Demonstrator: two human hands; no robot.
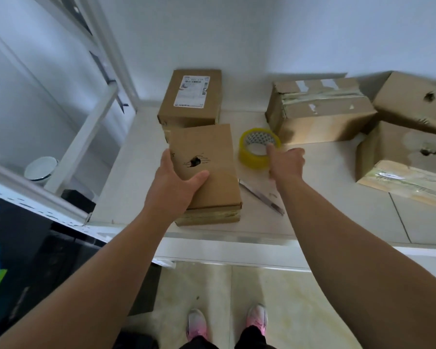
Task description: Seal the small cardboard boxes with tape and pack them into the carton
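A small cardboard box point(207, 144) with a torn hole in its top lies on the white counter point(312, 222), near the front edge. My left hand point(175, 182) holds its left side, thumb across the top. A yellow tape roll point(253, 161) sits just right of this box. My right hand point(285, 163) reaches over the roll, index finger at its inner rim; its other fingers are hidden, so its hold is unclear. Behind the held box stands a second small box point(194, 96) with a white shipping label.
A larger taped box point(317, 114) and two more boxes point(413, 99) point(403, 157) crowd the counter's back right. A box cutter point(262, 197) lies right of the held box. White shelving point(86, 127) with a bowl point(40, 168) stands at the left.
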